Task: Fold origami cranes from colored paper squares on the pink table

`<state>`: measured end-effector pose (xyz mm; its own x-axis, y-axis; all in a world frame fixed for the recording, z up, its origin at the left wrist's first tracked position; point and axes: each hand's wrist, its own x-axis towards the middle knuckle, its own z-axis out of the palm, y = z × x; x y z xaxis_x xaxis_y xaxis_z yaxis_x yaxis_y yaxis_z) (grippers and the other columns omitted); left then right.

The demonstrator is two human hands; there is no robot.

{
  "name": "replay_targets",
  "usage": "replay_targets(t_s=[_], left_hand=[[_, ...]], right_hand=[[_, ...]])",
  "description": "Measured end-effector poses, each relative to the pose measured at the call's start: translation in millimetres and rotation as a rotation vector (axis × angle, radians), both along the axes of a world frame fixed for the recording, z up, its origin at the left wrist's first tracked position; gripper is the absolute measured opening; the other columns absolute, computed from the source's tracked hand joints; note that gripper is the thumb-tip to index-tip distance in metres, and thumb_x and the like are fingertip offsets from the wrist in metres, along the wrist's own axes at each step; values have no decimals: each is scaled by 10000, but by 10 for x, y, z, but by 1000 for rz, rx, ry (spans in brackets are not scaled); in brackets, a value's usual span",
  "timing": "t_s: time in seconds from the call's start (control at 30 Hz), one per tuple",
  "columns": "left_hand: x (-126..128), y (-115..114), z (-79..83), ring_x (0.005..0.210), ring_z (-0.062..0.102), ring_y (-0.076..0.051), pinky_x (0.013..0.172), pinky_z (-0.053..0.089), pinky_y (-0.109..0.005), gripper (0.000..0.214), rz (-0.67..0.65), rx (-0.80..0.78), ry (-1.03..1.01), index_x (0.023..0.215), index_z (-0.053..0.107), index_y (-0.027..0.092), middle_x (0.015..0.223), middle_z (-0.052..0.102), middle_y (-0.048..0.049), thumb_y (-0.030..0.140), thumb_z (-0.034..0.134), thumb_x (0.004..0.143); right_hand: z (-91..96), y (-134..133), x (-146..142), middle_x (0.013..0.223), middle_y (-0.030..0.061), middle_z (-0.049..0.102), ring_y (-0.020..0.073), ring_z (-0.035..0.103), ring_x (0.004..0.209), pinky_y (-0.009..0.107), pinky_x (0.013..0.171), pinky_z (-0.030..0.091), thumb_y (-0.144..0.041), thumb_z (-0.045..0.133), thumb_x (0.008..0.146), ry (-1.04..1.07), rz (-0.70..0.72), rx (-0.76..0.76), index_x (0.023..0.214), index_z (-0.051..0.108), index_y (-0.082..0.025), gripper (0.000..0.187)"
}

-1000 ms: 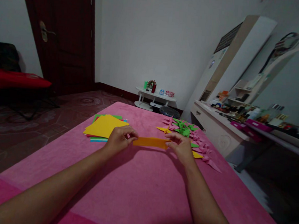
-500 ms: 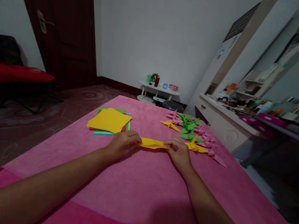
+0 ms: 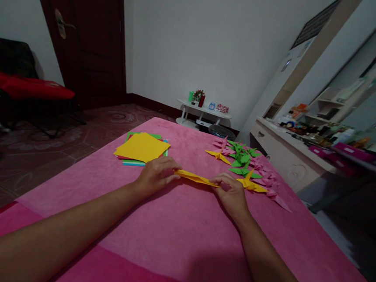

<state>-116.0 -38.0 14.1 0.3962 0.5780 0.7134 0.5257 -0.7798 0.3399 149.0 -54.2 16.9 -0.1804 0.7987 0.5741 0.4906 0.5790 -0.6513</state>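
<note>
A folded yellow sheet of origami paper [image 3: 196, 178] stretches as a narrow strip between my two hands, just over the pink cloth [image 3: 166, 235]. My left hand [image 3: 159, 173] pinches its left end between thumb and fingers. At the other end, my right hand [image 3: 231, 191] grips the paper in the same way. Right beside my right hand lies a yellow paper crane [image 3: 251, 184]. Beyond my left hand is a stack of square paper, with yellow sheets [image 3: 143, 146] on top and green, red and blue edges showing below.
Several green paper cranes [image 3: 241, 156] and pink paper cranes [image 3: 267, 176] cluster at the right, with another yellow crane [image 3: 219, 155] nearby. A white dresser [image 3: 293, 146] covered with bottles stands at the right. A low white table [image 3: 207, 110] is by the far wall.
The yellow strip looks narrower and now slants down to the right; its left end has risen slightly. Both hands keep hold of it. The whole view has shifted a little.
</note>
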Motion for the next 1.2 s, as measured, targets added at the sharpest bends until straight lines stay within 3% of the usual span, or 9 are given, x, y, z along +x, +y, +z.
replay_targets(t_s=[0.27,0.53,0.83,1.2], left_hand=[[7,-3,-1,871,561,-151,740,451,-269,126,-53,67,1,922,628,199,1000,592,-58,226,593,804],[-19,29,17,923,548,-182,820,414,-340,133,27,130,93,852,679,221,1003,621,-56,308,585,818],[-42,107,-16,797,582,-160,774,409,-316,177,22,4,17,816,692,206,815,677,-27,330,568,834],[-36,86,26,788,579,-159,751,386,-309,198,6,83,110,799,684,196,807,679,-40,331,547,844]], right_hand=[[-17,5,-2,715,13,594,153,563,692,270,648,431,-76,595,718,-10,-10,7,731,674,-201,148],[1,-3,-11,706,10,593,153,561,688,273,658,431,-85,601,717,-25,-5,6,733,672,-200,136],[-14,12,7,721,21,603,165,564,704,290,677,443,-124,610,726,-38,-19,9,732,668,-201,96],[-6,13,18,704,18,602,167,564,693,294,673,441,-152,626,715,-19,-34,-9,724,671,-198,65]])
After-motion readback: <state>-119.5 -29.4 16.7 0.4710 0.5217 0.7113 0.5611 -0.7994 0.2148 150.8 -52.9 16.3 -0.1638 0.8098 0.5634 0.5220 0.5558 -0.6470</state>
